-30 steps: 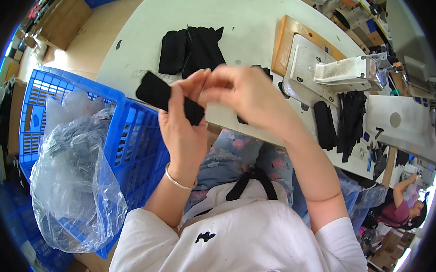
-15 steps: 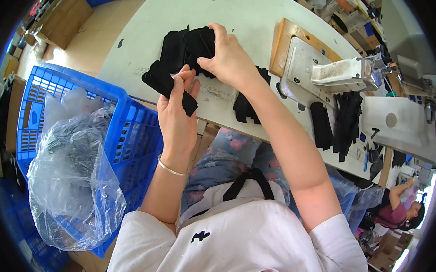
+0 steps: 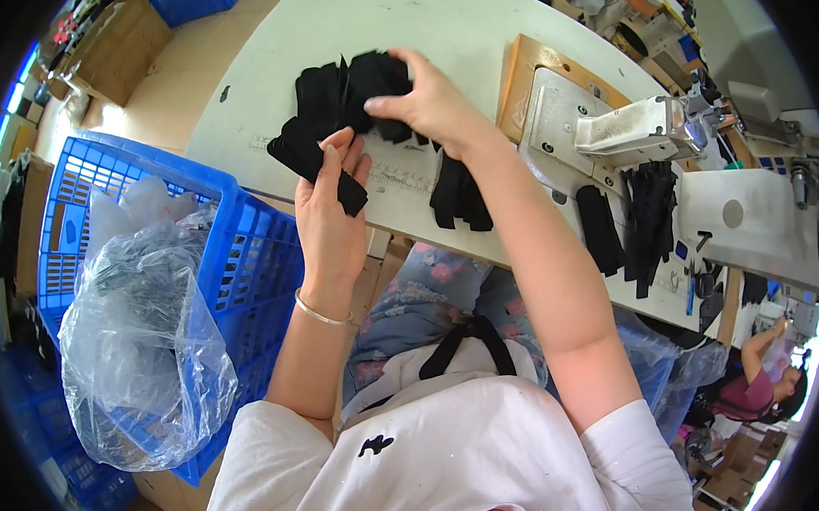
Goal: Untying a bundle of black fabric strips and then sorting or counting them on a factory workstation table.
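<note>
Left hand (image 3: 327,209) grips a black cloth bundle (image 3: 297,151), long axis slanting upper left to lower right. Just beyond, slightly right, a black pile (image 3: 320,93) sits on the table (image 3: 239,108); right hand (image 3: 432,106), nearer it, clasps its right half.

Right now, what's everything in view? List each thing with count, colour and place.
Fabric bundle: one, black, in the left hand
Fabric pile: pieces uncountable, black, at the right hand
Nearer fabric pile: one, black, by the table edge
Fabric strips: several, black, beside the machine
Sewing machine: one, whitish, table's right
Table: one, pale, centre
Large crate: one, blue, left
Plastic bag: one, clear, over the crate
Co-worker: one, maroon top, lower right
Background clutter: uncountable
Bracelet: one, pale, left wrist
Left hand, right hand: two, bare, over the table
</note>
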`<state>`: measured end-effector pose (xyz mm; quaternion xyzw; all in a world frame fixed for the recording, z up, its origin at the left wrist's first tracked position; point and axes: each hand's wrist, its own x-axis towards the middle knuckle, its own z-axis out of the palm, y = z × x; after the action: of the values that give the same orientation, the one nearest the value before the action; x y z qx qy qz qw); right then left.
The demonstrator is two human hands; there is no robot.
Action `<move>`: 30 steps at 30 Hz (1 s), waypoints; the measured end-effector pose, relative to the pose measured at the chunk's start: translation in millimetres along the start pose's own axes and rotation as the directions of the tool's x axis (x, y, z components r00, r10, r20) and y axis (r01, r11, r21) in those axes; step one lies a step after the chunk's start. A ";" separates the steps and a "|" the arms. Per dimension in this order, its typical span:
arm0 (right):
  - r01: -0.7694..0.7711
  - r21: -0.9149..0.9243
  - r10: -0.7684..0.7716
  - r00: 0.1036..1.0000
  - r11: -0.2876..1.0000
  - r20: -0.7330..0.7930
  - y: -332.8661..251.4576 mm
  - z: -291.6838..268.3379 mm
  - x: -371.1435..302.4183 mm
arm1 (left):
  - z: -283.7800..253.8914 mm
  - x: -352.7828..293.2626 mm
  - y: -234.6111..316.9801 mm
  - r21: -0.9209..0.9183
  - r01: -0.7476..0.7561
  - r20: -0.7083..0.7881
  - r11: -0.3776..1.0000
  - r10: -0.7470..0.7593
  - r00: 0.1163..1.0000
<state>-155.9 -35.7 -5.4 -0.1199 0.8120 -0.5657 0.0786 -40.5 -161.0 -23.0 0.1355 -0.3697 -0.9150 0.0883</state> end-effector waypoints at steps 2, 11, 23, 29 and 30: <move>0.067 0.182 -0.050 0.994 0.981 -0.096 -15.9 -13.0 -5.0 | -0.9 -0.4 -1.3 -0.009 0.015 -0.044 1.000 -0.015 0.999; 0.049 0.416 -0.168 0.952 0.908 0.255 -59.7 -49.4 -61.7 | -3.2 8.4 14.6 -0.165 0.383 0.342 0.909 -0.311 0.887; 0.230 -0.063 -0.226 0.972 0.971 0.063 -53.4 -38.8 -133.1 | 37.7 -48.6 10.7 -0.155 0.499 0.316 0.853 -0.435 0.843; 0.056 0.328 0.013 0.979 0.943 -0.204 -45.3 -59.0 -173.7 | 53.5 -67.4 -8.1 -0.029 0.401 0.374 0.916 -0.363 0.854; -0.017 0.501 0.108 0.982 0.865 -0.153 -44.9 -63.5 -180.4 | 55.9 -72.4 -12.5 -0.022 0.420 0.385 0.907 -0.380 0.841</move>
<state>5.0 57.8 57.3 -0.0189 0.6461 -0.7612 0.0531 9.9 -96.7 20.1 0.0289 -0.2942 -0.9401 -0.1696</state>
